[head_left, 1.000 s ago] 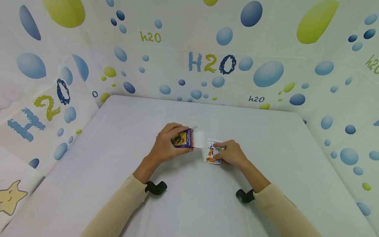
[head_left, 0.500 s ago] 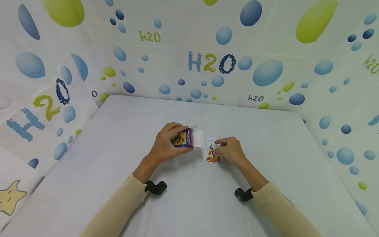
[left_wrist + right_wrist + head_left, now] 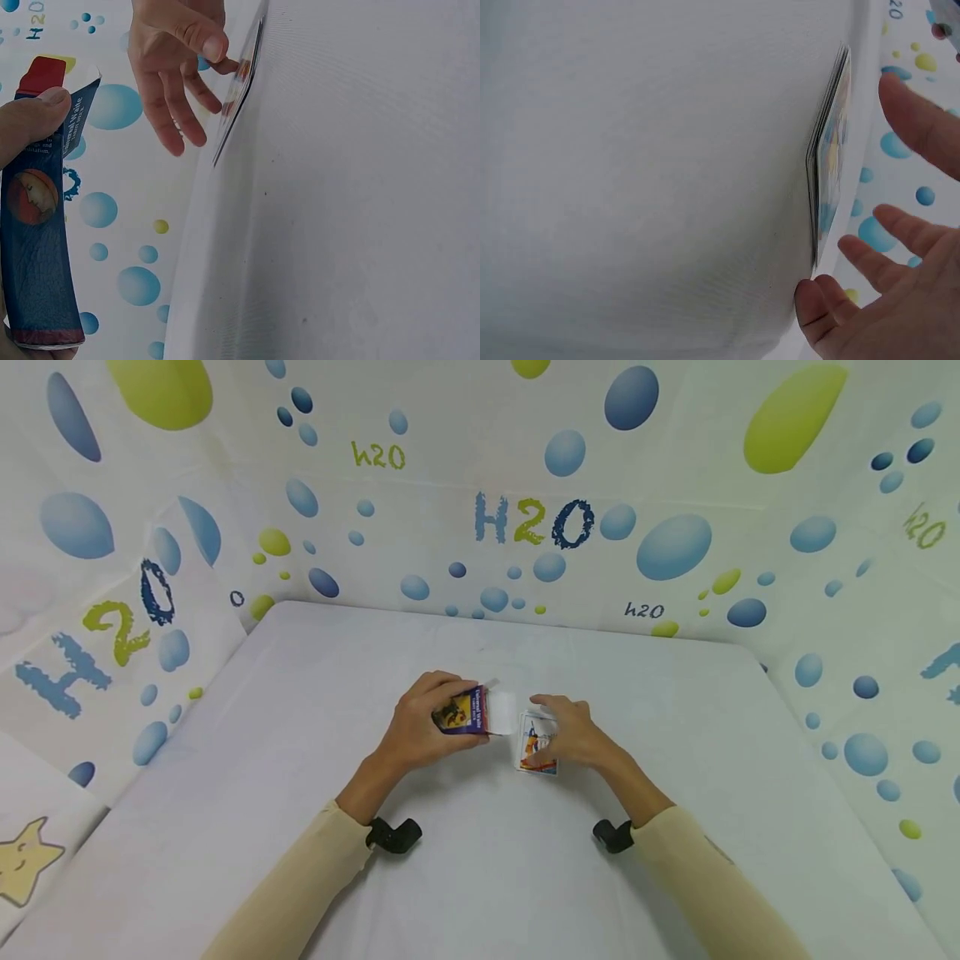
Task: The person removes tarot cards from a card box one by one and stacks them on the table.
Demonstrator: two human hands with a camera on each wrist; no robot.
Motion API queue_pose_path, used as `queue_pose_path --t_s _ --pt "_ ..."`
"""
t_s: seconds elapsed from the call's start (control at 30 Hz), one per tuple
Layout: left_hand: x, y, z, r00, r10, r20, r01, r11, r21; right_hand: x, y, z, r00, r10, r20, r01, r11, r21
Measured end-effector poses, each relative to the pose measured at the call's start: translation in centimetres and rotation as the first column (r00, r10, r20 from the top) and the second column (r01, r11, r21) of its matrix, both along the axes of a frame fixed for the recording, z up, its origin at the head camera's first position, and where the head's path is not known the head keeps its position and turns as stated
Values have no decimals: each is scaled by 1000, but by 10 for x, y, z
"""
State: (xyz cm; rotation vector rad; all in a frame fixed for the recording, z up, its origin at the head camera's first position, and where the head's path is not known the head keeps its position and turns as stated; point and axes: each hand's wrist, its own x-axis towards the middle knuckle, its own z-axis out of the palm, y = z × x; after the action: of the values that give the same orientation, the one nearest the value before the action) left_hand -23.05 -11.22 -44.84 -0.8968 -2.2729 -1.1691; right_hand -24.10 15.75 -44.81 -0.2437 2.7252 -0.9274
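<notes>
My left hand (image 3: 412, 722) grips a blue and purple tarot deck box (image 3: 461, 710), held off the table with its white flap (image 3: 502, 713) open toward the right. In the left wrist view, the box's narrow side (image 3: 37, 262) faces the camera, with the thumb across its upper end. A small stack of picture cards (image 3: 534, 735) lies face up on the white table, just right of the flap. Over that stack hovers my right hand (image 3: 581, 737), fingers and thumb spread apart. The right wrist view has the cards' edges (image 3: 826, 142) slightly fanned, beside the fingers.
A white cloth covers the table (image 3: 480, 877). Behind it and along the sides hang white sheets (image 3: 420, 527) printed with blue and green drops. Black wrist cameras (image 3: 395, 835) are strapped at both cuffs.
My right hand has gone from pinched fingers on the cards to spread fingers over them, shifting slightly left. The left hand and box stay in place.
</notes>
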Motion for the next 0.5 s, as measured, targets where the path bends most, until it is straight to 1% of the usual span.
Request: queue_pose_path --t_s 0.17,0.3,0.4,0.5 --pt "0 0 -1 1000 -5 1 5 1000 4 -1 -3 1 996 84 33 -87 991 101" --pt "-1 -1 -1 1000 -4 -2 4 1000 6 -2 -7 2 990 141 26 -143 968 207" --pt "-1 -1 -1 1000 -3 3 3 1000 4 -3 -9 3 985 170 17 -168 950 265" --pt "-1 -1 -1 1000 -4 12 4 1000 5 -4 -10 3 983 180 22 -179 943 281"
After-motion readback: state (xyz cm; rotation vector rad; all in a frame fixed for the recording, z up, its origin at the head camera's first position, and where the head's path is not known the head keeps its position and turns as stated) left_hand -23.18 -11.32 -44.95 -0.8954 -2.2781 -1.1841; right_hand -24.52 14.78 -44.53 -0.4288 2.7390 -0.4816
